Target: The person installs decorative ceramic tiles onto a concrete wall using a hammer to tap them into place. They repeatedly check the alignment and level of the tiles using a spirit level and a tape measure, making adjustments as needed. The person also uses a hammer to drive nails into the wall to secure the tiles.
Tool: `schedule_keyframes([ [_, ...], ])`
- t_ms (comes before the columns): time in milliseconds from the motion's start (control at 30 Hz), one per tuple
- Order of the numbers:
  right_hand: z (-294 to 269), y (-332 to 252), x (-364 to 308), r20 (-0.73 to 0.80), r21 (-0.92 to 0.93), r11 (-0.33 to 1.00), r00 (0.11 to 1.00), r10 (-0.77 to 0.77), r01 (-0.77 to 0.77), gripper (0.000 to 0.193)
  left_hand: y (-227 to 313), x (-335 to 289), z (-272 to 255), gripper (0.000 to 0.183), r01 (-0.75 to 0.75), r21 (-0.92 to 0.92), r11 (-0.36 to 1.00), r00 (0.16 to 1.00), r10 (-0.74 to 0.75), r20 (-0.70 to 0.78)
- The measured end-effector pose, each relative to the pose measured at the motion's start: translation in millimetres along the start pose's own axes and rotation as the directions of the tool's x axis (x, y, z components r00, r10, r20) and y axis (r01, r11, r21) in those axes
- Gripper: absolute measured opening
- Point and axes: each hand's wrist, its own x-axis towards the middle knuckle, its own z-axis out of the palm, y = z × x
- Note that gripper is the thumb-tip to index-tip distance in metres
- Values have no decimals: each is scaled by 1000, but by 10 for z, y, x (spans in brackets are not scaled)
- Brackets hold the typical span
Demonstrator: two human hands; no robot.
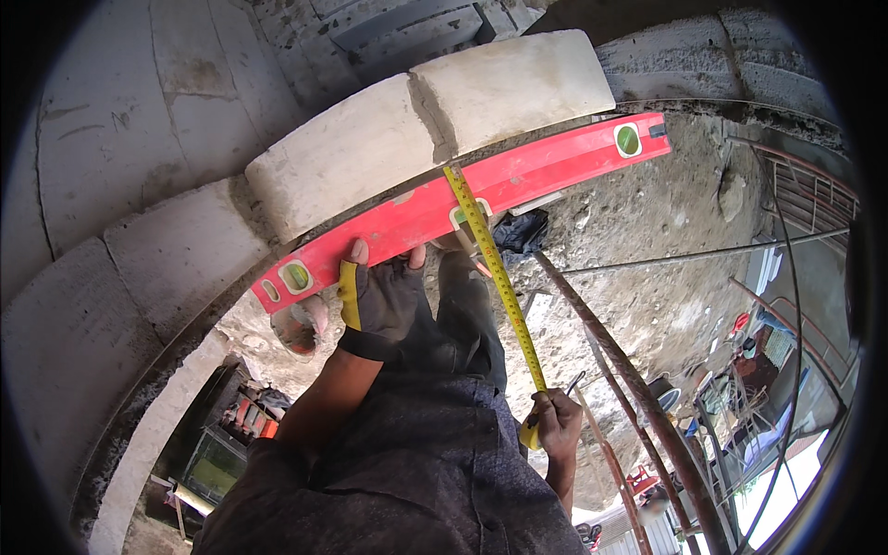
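A long red spirit level (555, 166) lies along the near side of a course of pale blocks (513, 88). My left hand (387, 291), in a grey and yellow fingerless glove, grips its lower edge near the left end, thumb on its face. My right hand (559, 421), bare, is closed around a tape measure (529, 435), lower right of my body. The yellow blade (504, 282) stretches from there up across the level, and its tip reaches the blocks' near edge by a mortar joint (431, 116). Most of the tape's case is hidden by my fingers.
Rough, rubble-strewn ground (629, 231) lies below the wall. Long poles (638, 398) slant up at the right, beside scaffold frames (819, 185). A black bag-like thing (520, 231) sits by the level's middle. Tools and clutter (245, 416) are at lower left.
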Motion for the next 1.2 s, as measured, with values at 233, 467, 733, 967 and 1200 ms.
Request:
schedule_keyframes([
  [233,133,-26,-35,-31,14,1000,999,12,-12,20,34,-22,43,50,28,-2,1000,999,-28,17],
  [467,152,-78,-54,-43,15,1000,999,4,-4,21,43,-25,78,50,35,4,999,999,-35,24],
  [733,170,-76,-69,-49,16,1000,999,18,-17,19,50,-20,46,50,29,-5,1000,999,-28,36],
  [967,211,31,-195,-17,23,999,999,-43,44,18,75,-17,0,46,64,10,998,994,-64,83],
  [1200,560,-78,-392,100,-23,996,992,-80,83,22,113,122,-206,36,146,109,983,934,-173,312],
])
